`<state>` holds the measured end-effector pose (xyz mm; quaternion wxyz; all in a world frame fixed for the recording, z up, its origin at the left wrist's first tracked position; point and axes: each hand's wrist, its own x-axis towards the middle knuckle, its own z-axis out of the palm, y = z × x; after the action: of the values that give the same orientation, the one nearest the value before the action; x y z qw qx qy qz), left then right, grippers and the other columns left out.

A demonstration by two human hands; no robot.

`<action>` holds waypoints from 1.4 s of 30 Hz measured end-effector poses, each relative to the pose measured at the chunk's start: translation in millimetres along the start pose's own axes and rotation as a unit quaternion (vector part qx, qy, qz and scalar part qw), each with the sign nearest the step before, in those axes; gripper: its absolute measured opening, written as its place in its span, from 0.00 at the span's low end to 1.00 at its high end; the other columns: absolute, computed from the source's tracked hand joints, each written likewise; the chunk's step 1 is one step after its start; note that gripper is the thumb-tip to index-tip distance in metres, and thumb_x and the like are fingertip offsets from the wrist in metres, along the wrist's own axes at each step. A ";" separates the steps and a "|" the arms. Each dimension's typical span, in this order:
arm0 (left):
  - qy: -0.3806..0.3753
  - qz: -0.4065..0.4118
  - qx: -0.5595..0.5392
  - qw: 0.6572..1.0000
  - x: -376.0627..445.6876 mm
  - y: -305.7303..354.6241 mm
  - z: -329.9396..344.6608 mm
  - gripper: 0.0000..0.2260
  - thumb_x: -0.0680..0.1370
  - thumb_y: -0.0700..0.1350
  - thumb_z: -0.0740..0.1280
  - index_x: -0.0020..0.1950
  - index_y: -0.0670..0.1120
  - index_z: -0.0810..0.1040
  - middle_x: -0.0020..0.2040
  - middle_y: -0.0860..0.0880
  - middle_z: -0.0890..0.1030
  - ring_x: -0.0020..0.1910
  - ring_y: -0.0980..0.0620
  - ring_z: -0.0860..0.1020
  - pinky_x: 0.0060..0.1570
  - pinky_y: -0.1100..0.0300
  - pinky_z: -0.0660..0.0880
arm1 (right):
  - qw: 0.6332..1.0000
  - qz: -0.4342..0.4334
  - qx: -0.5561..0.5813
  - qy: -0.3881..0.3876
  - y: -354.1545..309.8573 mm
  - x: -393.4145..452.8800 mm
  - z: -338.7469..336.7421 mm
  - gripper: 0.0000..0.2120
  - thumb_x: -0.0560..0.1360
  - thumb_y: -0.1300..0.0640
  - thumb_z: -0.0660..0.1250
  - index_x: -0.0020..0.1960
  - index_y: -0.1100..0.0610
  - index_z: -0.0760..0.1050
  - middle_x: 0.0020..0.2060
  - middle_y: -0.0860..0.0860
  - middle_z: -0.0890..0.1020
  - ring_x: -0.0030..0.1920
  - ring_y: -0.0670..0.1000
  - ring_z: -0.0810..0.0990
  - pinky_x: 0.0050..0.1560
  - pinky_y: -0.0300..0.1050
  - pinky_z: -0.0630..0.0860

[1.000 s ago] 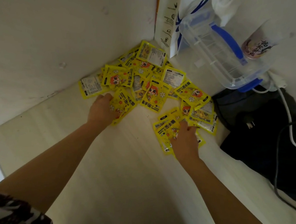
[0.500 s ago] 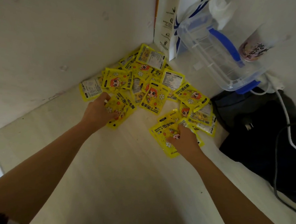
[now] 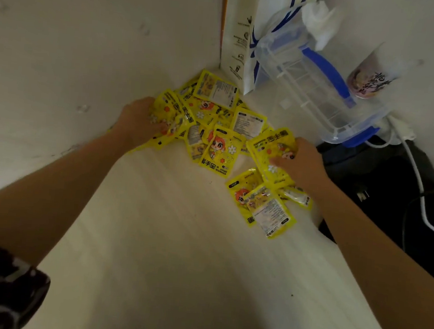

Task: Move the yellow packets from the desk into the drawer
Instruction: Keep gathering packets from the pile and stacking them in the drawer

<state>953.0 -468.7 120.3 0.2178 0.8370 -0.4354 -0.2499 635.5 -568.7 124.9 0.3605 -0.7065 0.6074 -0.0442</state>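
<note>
Desk [image 3: 174,266]: pale top, walled corner; no drawer was in view.
Clear storage box [image 3: 320,94]: blue-handled, behind the pile.
Hand-warmer packets [image 3: 221,151]: yellow, overlapping, heaped in the corner.
Left hand [image 3: 137,123]: fingers curled around a bunch at the pile's left edge.
Right hand [image 3: 299,163]: closed on several packets at the right.
Handling note: slick sachets would best be raked inward into one squared stack before lifting.

Dim light falls on a pale wood-grain surface [image 3: 175,253] set into a corner where two scuffed white walls [image 3: 76,44] meet.
</note>
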 end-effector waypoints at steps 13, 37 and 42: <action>-0.070 0.026 0.069 0.995 37.3 -13.9 10.9 0.22 0.72 0.42 0.73 0.65 0.41 0.74 0.61 0.40 0.78 0.61 0.41 0.75 0.55 0.58 0.68 | 0.988 -0.002 -0.140 -0.068 -2.9 33.8 22.5 0.19 0.74 0.51 0.69 0.57 0.63 0.70 0.55 0.60 0.77 0.56 0.61 0.75 0.48 0.47 0.69; -0.070 0.002 0.083 0.994 33.8 -21.1 5.4 0.19 0.69 0.45 0.76 0.55 0.40 0.76 0.53 0.41 0.79 0.52 0.43 0.77 0.45 0.59 0.64 | 0.975 -0.027 -0.211 -0.063 -13.4 13.2 30.3 0.23 0.74 0.47 0.68 0.62 0.60 0.70 0.61 0.60 0.72 0.62 0.60 0.70 0.52 0.46 0.62; -0.070 -0.014 0.027 0.997 19.1 -27.0 -0.5 0.19 0.70 0.45 0.75 0.58 0.42 0.75 0.52 0.45 0.78 0.53 0.45 0.76 0.48 0.58 0.67 | 0.987 -0.025 -0.156 -0.038 -12.5 6.6 27.2 0.19 0.75 0.50 0.67 0.57 0.63 0.70 0.57 0.60 0.73 0.59 0.58 0.72 0.40 0.43 0.50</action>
<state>979.5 -470.5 100.6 0.1611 0.8290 -0.4445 -0.2988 661.1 -562.1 109.4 0.2670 -0.7705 0.5747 0.0688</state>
